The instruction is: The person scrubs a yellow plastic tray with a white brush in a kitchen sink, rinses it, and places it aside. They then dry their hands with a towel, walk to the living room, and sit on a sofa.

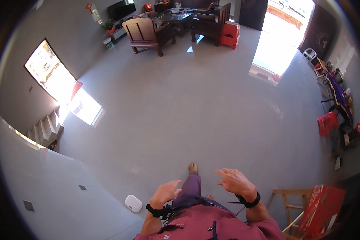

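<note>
My left hand (pixel 167 192) is held in front of my waist at the lower middle, palm turned inward, fingers apart from the thumb and holding nothing. To its right my right hand (pixel 234 181) hangs in the air with its fingers extended and nothing in it. Both wrists carry black straps, with a small device and cable near the left one. Between the hands are my purple trouser leg (pixel 191 187) and one foot (pixel 193 168) on the grey floor (pixel 180 114). A white bathroom-type scale (pixel 133 203) lies on the floor left of my left hand.
Wooden armchairs (pixel 142 33), a low table (pixel 178 16) and red stacked stools (pixel 229 33) stand at the far side. Stairs (pixel 46 129) and an open doorway (pixel 49 70) are at left. Another red stool (pixel 328 123) and a red box (pixel 319 211) beside a wooden frame (pixel 292 190) stand at right.
</note>
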`<state>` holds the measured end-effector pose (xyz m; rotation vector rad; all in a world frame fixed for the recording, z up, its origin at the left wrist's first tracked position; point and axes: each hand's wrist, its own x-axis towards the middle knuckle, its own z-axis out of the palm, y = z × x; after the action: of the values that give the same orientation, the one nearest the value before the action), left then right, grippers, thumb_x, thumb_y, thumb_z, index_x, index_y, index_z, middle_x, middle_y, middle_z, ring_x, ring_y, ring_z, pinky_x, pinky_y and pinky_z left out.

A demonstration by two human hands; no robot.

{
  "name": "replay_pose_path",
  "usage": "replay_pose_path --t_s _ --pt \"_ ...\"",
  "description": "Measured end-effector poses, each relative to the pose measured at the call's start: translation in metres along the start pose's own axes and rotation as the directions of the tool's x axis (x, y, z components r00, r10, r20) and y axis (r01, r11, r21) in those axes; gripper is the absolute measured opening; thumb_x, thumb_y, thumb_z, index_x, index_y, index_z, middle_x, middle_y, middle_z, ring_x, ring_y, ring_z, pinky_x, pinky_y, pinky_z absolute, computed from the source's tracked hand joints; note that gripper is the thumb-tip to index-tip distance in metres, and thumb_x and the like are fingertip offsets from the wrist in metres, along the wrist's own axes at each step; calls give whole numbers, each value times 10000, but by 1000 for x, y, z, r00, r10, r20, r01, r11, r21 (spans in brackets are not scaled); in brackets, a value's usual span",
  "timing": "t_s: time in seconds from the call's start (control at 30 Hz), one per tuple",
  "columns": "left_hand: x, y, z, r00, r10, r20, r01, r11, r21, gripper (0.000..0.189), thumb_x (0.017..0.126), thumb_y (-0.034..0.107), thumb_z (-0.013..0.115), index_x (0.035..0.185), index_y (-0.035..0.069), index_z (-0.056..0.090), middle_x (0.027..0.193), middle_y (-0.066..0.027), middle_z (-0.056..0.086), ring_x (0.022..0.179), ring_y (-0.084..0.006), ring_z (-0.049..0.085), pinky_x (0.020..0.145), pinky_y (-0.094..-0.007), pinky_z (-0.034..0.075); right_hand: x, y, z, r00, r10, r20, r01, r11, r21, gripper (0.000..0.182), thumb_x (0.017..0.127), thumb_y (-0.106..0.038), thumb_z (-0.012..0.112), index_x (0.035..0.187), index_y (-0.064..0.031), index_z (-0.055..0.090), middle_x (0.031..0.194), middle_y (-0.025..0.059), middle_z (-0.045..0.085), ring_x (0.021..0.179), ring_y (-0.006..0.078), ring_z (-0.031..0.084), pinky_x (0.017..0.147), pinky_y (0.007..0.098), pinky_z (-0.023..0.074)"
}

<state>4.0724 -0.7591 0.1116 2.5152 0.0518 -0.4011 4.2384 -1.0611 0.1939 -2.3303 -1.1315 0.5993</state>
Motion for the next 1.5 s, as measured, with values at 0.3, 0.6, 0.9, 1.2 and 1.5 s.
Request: replay_pose_path --t_s 0.3,0.6,0.9,1.2,1.5 --pt "312 -50 -138 996 40 -84 -27 988 150 443 972 323 646 1353 115 558 1200 -146 688 1063 -369 664 874 -480 538 239 126 -151 990 136 25 -135 989 -60 420 868 -160 724 1251 -42 596 1114 175 687 1038 398 649 877 481 526" --pt "591 -59 -324 984 159 -77 -142 972 187 480 969 315 655 1387 100 556 1278 -150 666 1117 -370 648 938 -465 530 458 255 -282 978 210 14 -210 976 65 474 887 -205 669 1336 -75 591 1241 186 672 1139 391 632 946 464 522" --pt "806 -136 -440 985 -52 -164 64 995 72 477 977 311 642 1388 88 546 1270 -167 670 1133 -395 637 926 -480 528 771 366 -444 998 17 58 -13 997 -76 426 911 -182 674 1301 -41 575 1135 185 674 1103 396 624 930 492 498" --pt "1017 -218 -554 926 -322 -196 305 946 -111 486 966 316 649 1396 111 552 1259 -183 668 1120 -406 643 931 -495 533 1054 413 -555 928 -270 257 284 959 -20 504 926 -196 667 1397 -75 537 1232 187 662 1145 390 622 970 466 484" --pt "1300 -326 -743 971 -165 -175 187 976 113 456 961 310 653 1353 95 560 1211 -156 690 1081 -379 660 879 -493 537 1296 504 -684 985 -4 170 22 994 -106 506 944 -206 661 1419 -88 532 1335 156 630 1220 364 583 1014 444 475"
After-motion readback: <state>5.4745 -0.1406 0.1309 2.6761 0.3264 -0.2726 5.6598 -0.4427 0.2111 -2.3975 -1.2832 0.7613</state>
